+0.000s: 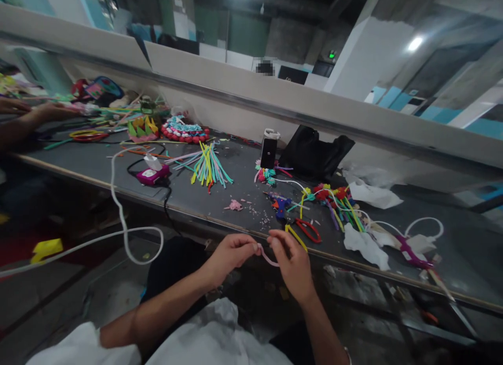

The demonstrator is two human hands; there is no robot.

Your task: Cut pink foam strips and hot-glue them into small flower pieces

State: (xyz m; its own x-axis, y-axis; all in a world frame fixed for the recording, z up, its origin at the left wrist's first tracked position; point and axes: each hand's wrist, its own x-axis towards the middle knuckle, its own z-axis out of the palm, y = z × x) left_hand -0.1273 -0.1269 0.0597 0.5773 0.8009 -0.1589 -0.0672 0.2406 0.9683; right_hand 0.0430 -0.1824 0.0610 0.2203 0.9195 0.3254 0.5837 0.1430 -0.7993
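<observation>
Your left hand [236, 254] pinches one end of the pink strip [269, 260] between thumb and fingertips, presumably to steady it. The strip bows downward, in front of the near edge of the bench [243, 171], towards your right hand [291, 261]. Your right fingers are curled; this view does not show whether they grip the strip. The blue glue gun [280, 205] and red-handled tool [309, 232] lie just beyond, apparently placed for easy reach.
</observation>
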